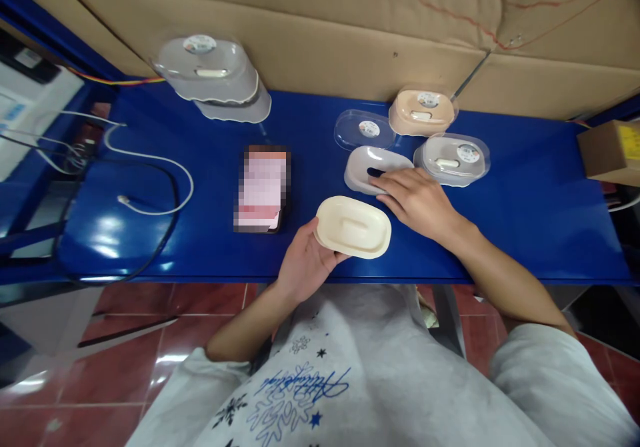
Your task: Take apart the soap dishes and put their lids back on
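My left hand (pixel 309 257) is closed on the edge of a cream oval plastic lid (pixel 354 227), held just above the table's front part. The lid shows a shallow recess and a raised bar in its middle. Behind it, a whitish oval plastic box (pixel 356 169) with a dark slot rests on the table. My right hand (pixel 417 197) has its fingers over the box's near right rim, the thumb outside the wall; part of the box is hidden under them. A clear oval cover (pixel 361 131) with a round sticker lies just behind the box.
On the blue table (pixel 310 133) stand a peach box (pixel 420 117) and a grey box (pixel 450 160) with clear covers, and stacked grey boxes (pixel 215 73) at back left. A phone (pixel 263 190) lies left, near a white cable (pixel 193 183). A cardboard box (pixel 607 153) sits far right.
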A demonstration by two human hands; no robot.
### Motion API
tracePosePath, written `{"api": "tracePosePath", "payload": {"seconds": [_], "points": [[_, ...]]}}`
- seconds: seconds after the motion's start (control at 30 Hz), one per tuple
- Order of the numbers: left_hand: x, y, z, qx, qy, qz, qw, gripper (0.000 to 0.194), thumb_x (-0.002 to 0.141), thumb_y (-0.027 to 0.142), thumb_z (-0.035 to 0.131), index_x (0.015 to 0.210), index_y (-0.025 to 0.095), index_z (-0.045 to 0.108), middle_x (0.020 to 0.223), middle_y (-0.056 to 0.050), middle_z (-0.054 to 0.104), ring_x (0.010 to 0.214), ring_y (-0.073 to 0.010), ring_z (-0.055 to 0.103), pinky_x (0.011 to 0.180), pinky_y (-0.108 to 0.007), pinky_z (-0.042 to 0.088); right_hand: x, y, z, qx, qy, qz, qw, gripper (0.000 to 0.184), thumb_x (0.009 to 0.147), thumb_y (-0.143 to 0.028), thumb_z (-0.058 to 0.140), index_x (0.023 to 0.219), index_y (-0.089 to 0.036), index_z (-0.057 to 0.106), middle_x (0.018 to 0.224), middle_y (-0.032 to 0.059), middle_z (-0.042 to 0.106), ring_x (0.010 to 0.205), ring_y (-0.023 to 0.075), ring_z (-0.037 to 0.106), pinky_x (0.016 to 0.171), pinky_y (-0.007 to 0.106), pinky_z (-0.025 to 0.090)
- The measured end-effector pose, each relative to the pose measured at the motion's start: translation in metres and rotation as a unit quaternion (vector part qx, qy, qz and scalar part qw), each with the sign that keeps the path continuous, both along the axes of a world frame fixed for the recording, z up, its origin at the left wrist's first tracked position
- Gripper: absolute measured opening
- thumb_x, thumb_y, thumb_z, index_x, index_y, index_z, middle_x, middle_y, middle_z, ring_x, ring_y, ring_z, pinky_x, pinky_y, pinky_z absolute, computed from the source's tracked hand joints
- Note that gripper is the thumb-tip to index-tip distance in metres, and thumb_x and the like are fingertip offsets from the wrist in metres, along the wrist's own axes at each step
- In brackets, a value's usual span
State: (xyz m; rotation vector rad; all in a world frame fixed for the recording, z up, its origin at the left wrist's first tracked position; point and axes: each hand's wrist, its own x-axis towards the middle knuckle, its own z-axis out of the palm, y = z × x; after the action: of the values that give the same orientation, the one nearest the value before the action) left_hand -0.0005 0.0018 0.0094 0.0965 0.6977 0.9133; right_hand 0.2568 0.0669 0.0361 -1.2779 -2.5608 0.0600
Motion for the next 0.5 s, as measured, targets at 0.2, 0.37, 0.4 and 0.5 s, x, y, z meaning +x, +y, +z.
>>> {"api": "tracePosePath", "payload": {"seconds": [0.2,0.37,0.4,0.5], "points": [[0.0,0.001,0.001,0.02,-0.03,0.025,0.999,0.041,0.107,0.045,0.059,0.138,0.02,0.069,0.127,-0.009,0.079,0.125,-0.0283,0.071,0.101,-0.04,0.063,-0.024,-0.027,0.007,0.042,0.119,0.085,0.988,0.034,0.109,-0.034,0.061,0.137,-0.017,0.072,0.126,0.0125,0.081,0.11,0.0264,0.077,0.094,0.042,0.06],[0.0,0.001,-0.001,0.032,-0.018,0.041,0.998,0.037,0.105,0.041,0.064,0.132,0.018,0.072,0.118,-0.01,0.08,0.109,-0.0235,0.075,0.095,-0.035,0.063,-0.041,-0.044,0.001,0.003,0.079,0.204,0.976,0.035,0.111,-0.032,0.06,0.142,-0.019,0.069,0.138,0.0122,0.077,0.124,0.0239,0.073,0.1,0.041,0.058],[0.0,0.0,-0.002,0.032,-0.008,0.049,0.998,0.035,0.104,0.036,0.066,0.134,0.018,0.071,0.119,-0.009,0.08,0.109,-0.0225,0.075,0.095,-0.034,0.063,-0.04,-0.043,-0.001,0.0,0.085,0.208,0.974,0.037,0.111,-0.035,0.059,0.144,-0.02,0.068,0.139,0.0122,0.076,0.126,0.0238,0.073,0.102,0.042,0.058],[0.002,-0.001,-0.003,0.033,0.009,0.058,0.998,0.04,0.102,0.03,0.068,0.14,0.02,0.067,0.122,-0.008,0.08,0.112,-0.022,0.075,0.097,-0.034,0.063,-0.031,-0.03,-0.006,-0.014,0.144,0.227,0.963,0.047,0.113,-0.048,0.051,0.15,-0.021,0.062,0.14,0.0117,0.075,0.131,0.0245,0.07,0.108,0.044,0.056]]}}
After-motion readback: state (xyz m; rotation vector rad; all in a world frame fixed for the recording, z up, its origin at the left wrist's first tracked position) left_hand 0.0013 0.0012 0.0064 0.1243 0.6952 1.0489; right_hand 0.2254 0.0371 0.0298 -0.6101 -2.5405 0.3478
